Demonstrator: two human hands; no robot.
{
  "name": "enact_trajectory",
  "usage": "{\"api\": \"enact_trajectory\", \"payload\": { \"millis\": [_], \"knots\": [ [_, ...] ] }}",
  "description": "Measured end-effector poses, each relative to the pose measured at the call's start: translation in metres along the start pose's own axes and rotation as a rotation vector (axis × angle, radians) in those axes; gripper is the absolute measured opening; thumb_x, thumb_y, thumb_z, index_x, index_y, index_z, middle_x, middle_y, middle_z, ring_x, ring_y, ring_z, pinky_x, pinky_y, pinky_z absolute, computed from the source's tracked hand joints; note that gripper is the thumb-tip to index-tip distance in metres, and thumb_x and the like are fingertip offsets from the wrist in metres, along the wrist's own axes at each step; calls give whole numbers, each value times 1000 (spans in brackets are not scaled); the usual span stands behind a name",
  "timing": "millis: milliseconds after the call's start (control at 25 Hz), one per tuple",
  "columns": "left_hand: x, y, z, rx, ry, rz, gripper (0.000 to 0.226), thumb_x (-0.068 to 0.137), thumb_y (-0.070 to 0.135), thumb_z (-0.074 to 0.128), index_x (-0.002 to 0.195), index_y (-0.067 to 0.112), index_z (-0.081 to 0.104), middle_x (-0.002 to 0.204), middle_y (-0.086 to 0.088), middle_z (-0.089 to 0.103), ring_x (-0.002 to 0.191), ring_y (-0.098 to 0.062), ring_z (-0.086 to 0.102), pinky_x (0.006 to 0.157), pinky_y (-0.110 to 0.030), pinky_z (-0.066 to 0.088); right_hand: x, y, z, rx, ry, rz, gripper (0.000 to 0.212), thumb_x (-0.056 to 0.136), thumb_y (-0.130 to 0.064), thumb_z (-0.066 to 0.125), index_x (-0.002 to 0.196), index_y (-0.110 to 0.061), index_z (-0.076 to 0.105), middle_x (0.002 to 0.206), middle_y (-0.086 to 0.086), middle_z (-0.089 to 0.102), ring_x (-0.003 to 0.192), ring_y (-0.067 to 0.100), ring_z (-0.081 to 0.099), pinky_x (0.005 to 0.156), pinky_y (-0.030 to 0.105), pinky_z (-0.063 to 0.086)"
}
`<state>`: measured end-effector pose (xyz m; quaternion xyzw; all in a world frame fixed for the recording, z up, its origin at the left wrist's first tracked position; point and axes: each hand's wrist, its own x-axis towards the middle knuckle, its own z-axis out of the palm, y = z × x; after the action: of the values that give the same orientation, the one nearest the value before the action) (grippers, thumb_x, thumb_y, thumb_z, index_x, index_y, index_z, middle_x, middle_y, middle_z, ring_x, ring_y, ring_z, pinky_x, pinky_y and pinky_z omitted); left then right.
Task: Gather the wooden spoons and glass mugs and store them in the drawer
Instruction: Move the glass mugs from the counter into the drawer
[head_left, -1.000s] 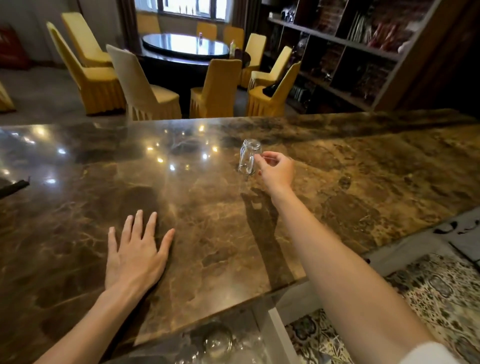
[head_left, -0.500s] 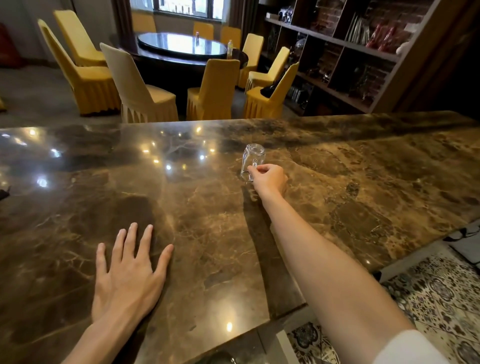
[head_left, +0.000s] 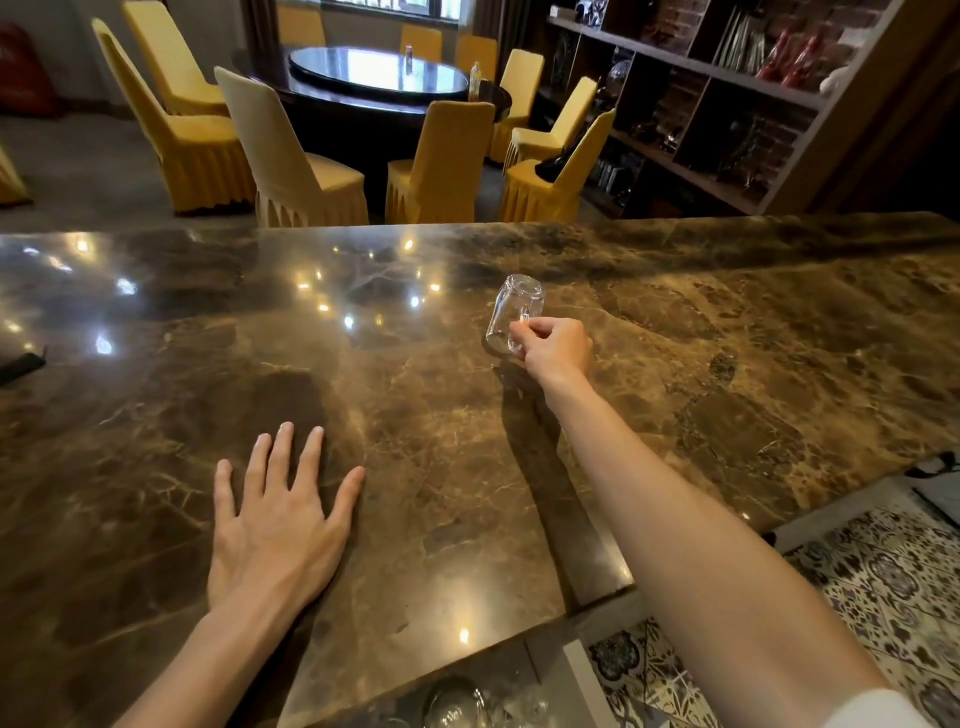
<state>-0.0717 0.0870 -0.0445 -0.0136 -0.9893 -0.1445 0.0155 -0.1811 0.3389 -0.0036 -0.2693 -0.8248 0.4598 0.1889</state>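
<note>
Glass mug hangs tilted, base uppermost, over the middle of the marble counter, its handle pinched by the right hand. The left hand lies flat and empty nearer the counter's front edge. I'd firm that pinch, then ease the mug gently into the drawer below that edge, among the glassware.

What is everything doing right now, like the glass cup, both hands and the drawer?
glass mug: upside down, tilted, held by its handle.
right hand: pinches the mug's handle.
left hand: flat, fingers spread on the countertop.
drawer: open, with glassware inside.
</note>
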Motion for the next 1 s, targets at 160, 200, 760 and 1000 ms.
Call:
{"api": "enact_trajectory", "payload": {
  "millis": [160, 200, 760, 1000],
  "knots": [
    [1, -3, 1, -12, -11, 9, 70, 91, 62, 15, 150, 27, 6, 160, 0, -2, 146, -15, -9, 116, -43, -13, -40, 1, -19, 32, -117, -130, 13, 83, -28, 69, 89, -18, 76, 85, 0, 74, 85, 19, 68, 83, 45, 55],
    [0, -6, 3, -7, -8, 12, 70, 91, 63, 14, 150, 27, 7, 160, 0, -1, 146, -16, -8, 116, -43, -13, -54, 1, -24, 29, -147, -164, 15, 84, -28, 69, 91, -18, 76, 87, 0, 74, 86, 18, 68, 83, 44, 55],
    [2, -42, 7, 118, -111, 240, 78, 84, 69, 1, 150, 27, 2, 160, 0, -2, 146, -16, -5, 117, -36, -5, -237, 10, -85, 208, -605, -361, 5, 78, -22, 73, 81, -25, 75, 81, -11, 75, 75, 0, 68, 71, 16, 53],
    [0, -45, 4, 77, -89, 271, 74, 90, 66, 16, 150, 23, 11, 160, -3, 6, 146, -19, 1, 117, -39, -2, -297, 46, -102, 133, -840, -465, 20, 76, -27, 68, 95, -23, 73, 89, -7, 75, 83, 6, 70, 73, 21, 56]
  ]
}}
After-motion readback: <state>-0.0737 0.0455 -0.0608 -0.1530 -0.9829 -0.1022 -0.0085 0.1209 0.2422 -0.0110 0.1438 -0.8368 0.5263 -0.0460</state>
